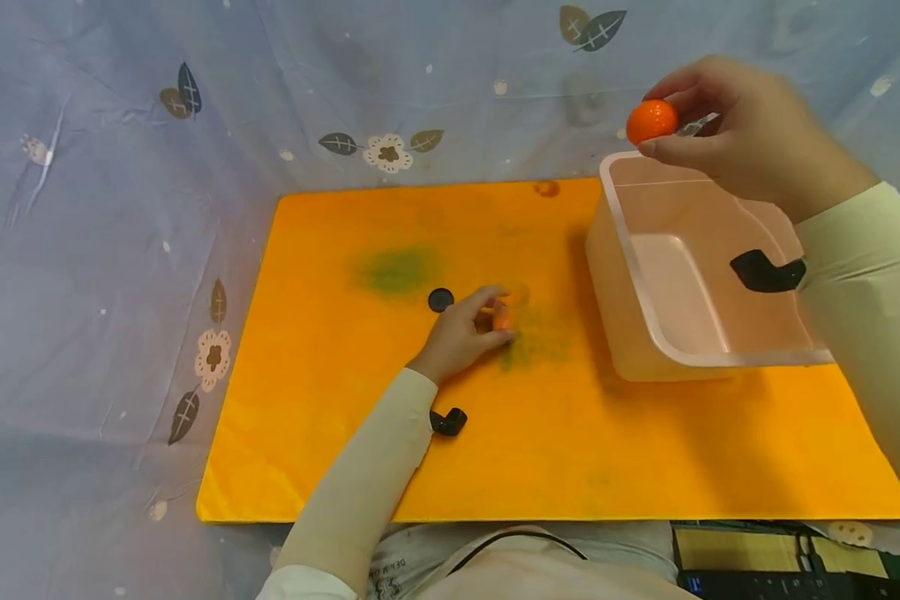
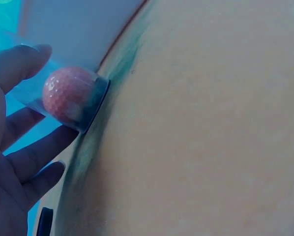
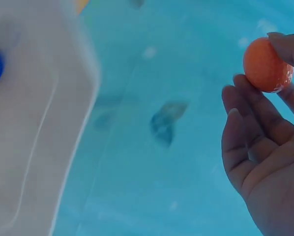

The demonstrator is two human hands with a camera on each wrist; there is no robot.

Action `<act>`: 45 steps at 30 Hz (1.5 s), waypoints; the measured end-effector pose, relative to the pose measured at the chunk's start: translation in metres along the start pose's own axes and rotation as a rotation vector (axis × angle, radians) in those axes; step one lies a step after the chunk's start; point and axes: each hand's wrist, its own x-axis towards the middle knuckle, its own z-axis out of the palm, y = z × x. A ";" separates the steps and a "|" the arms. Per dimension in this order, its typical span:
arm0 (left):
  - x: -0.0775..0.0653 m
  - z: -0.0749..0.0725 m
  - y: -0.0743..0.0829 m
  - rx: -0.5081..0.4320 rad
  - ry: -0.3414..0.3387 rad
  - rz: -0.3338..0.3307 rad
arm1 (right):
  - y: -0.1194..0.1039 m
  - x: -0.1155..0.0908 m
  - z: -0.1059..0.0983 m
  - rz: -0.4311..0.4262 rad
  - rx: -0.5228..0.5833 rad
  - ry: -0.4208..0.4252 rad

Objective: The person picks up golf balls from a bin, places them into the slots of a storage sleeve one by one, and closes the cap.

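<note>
Right grip (image 1: 753, 137) holds orange ball (image 1: 652, 122); left grip (image 1: 459, 335), seemingly clear cup (image 2: 91, 104).

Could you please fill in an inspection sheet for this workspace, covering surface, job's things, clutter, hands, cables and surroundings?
Surface: orange rectangular tabletop with green smudges.
Job's things: glossy orange ball; clear plastic tube with a dimpled orange ball inside; open-topped pale pinkish plastic bin on the tabletop's right side.
Clutter: flat round black disc beside the left hand; its use cannot be told.
Hands: left hand grips the tube; right hand pinches the glossy ball near the bin's far rim.
Cables: thin black cord across the person's clothing; whether it is a cable is unclear.
Surroundings: grey-blue curtain printed with leaves and flowers.
</note>
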 end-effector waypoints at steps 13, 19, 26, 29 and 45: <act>0.012 -0.003 -0.004 0.000 0.026 0.007 | -0.041 -0.028 0.096 -0.173 0.093 -0.031; 0.013 -0.004 -0.008 0.008 0.037 0.019 | -0.027 -0.038 0.147 -0.187 0.141 -0.009; 0.014 -0.005 -0.009 -0.002 0.048 0.016 | 0.004 -0.045 0.188 -0.164 0.117 -0.006; 0.014 -0.005 -0.008 0.012 0.043 0.006 | 0.013 -0.048 0.197 -0.154 0.120 -0.006; 0.013 -0.005 -0.007 0.075 0.029 -0.003 | 0.026 -0.053 0.209 -0.157 0.124 -0.001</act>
